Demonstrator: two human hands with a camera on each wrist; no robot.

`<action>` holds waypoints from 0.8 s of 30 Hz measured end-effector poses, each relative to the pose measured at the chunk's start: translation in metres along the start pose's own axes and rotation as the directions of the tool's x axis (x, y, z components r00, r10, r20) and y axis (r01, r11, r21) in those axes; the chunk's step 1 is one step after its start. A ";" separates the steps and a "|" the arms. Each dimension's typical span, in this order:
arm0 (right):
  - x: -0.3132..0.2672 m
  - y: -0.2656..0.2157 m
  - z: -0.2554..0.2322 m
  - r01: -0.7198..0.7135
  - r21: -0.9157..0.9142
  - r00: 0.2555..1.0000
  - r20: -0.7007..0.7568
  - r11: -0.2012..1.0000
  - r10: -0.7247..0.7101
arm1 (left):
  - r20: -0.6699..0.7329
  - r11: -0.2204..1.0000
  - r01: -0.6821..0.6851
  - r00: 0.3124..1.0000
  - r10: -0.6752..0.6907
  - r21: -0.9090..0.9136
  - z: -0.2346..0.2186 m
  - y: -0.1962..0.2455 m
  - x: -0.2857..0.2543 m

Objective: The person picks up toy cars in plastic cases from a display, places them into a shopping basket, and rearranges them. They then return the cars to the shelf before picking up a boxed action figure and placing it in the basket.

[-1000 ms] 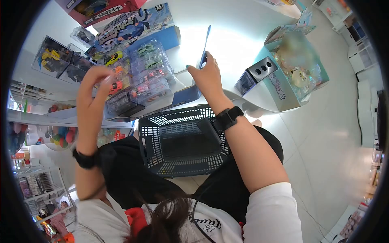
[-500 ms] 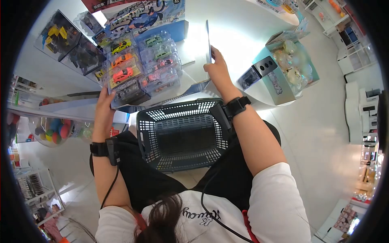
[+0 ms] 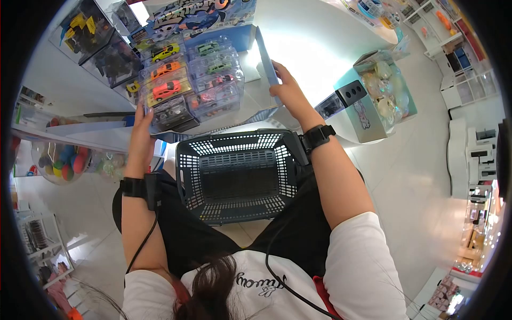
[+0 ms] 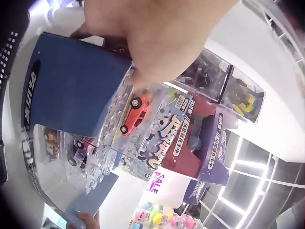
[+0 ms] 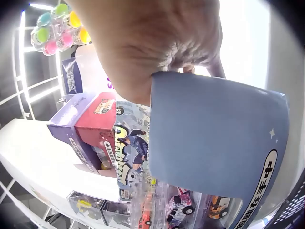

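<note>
An open blue display box stands on the white table, its printed back panel [image 3: 224, 17] upright behind rows of toy cars in clear cases [image 3: 166, 89]. At the box's left side is my left hand [image 3: 141, 140], thumb by the front corner case; in the left wrist view that hand [image 4: 157, 33] grips the edge beside a dark blue side panel [image 4: 76, 81]. My right hand [image 3: 292, 96] pinches the raised right side panel [image 3: 265, 61] of the box. In the right wrist view, the right hand [image 5: 152, 43] holds this blue panel [image 5: 214, 138] by its edge.
A dark plastic basket [image 3: 184, 186] sits between the person's legs, just below the box. Right of the box are a small black-topped case [image 3: 351, 93] and a teal box [image 3: 368, 120] of clear balls. Clear cases with a yellow toy [image 3: 85, 29] stand at the left.
My left hand has come down from above the cars to the box's left side. My right hand keeps the side panel, now tilted differently. The view has shifted.
</note>
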State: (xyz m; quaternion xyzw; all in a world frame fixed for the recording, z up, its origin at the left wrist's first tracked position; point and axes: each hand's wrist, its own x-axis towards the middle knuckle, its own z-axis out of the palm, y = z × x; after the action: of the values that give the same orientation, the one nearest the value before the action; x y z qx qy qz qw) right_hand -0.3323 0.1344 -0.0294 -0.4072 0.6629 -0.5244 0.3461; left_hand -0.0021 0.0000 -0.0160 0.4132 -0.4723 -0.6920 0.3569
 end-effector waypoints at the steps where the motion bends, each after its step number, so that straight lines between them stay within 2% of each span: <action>1: -0.001 -0.001 0.000 0.020 -0.020 1.000 -0.002 1.000 -0.020 | -0.012 1.000 -0.019 1.000 0.018 -0.020 -0.001 -0.005 0.003; 4: -0.005 -0.004 -0.001 0.045 -0.058 0.999 0.021 0.997 -0.044 | -0.022 0.995 -0.104 0.994 0.104 -0.011 0.000 -0.011 0.006; 6: -0.007 -0.011 -0.002 0.022 -0.057 0.998 0.066 0.998 -0.018 | -0.037 0.995 -0.099 0.994 0.099 0.005 0.001 -0.010 0.006; 12: 0.017 0.007 0.002 -0.073 0.098 0.997 -0.027 0.992 0.076 | -0.049 0.995 -0.100 0.994 0.100 0.001 0.000 -0.008 0.005; 15: 0.021 -0.001 0.001 -0.091 0.075 0.995 -0.041 0.993 0.094 | -0.065 0.997 -0.064 0.996 0.061 -0.039 -0.003 -0.003 0.007; 18: 0.030 -0.004 -0.002 -0.245 -0.019 0.969 -0.017 0.969 0.245 | -0.038 0.997 -0.037 0.999 0.035 -0.067 -0.011 0.000 0.013; 21: 0.036 -0.007 -0.004 -0.284 -0.186 0.958 -0.012 0.941 0.287 | -0.021 0.994 -0.086 0.996 0.084 -0.063 -0.017 -0.006 0.021; 23: 0.037 -0.013 0.000 -0.344 -0.229 0.939 -0.056 0.911 0.340 | -0.022 0.990 -0.101 0.995 0.099 -0.097 -0.014 -0.010 0.019; 24: 0.037 -0.016 0.002 -0.373 -0.249 0.927 -0.080 0.894 0.365 | -0.069 0.993 -0.103 0.993 0.099 -0.061 -0.012 -0.012 0.020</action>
State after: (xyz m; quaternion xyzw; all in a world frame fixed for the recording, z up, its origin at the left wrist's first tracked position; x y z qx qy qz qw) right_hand -0.3435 0.0979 -0.0157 -0.3076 0.7963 -0.3640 0.3726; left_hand 0.0001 -0.0181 -0.0349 0.3997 -0.4581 -0.6738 0.4200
